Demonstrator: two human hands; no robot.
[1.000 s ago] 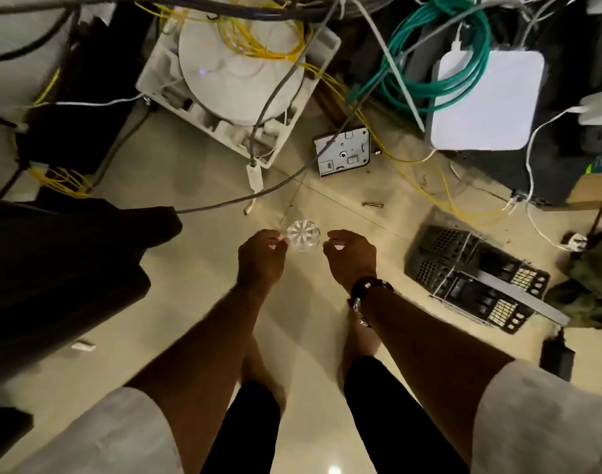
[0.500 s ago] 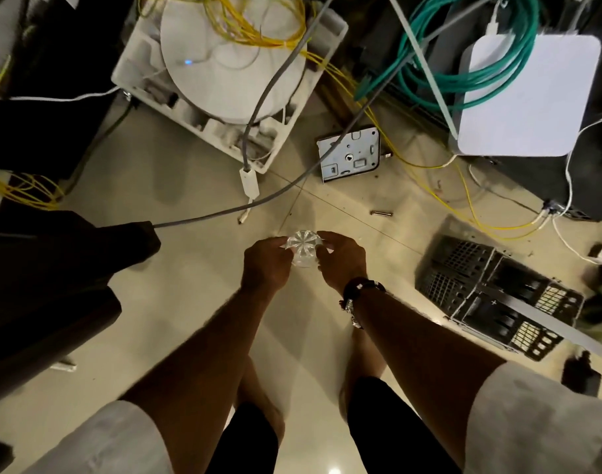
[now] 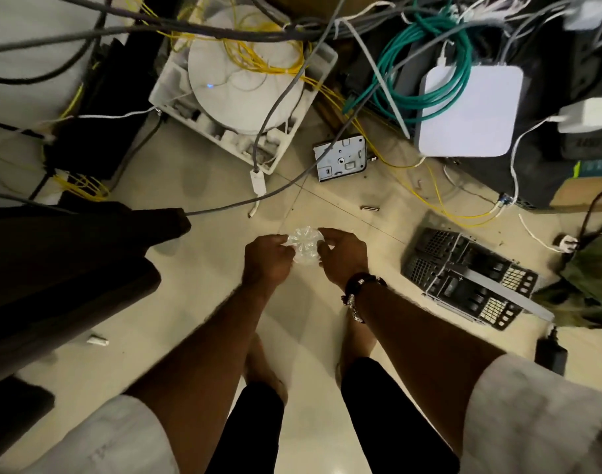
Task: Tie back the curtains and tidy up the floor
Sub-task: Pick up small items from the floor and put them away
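Both hands up front, pinching a crumpled clear plastic bottle (image 3: 304,245) between them: left hand (image 3: 266,260) on one side, right hand (image 3: 342,256) on the other. Its ribbed base faces up at the camera, long axis running down toward the floor (image 3: 197,302). Bare tile around the feet; cable tangle (image 3: 419,80) crowds ahead, black drive cage (image 3: 464,278) to the right.

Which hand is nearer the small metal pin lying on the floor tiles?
Right. The right hand is just below the metal pin; the left hand is farther, down-left, across the clear plastic piece.
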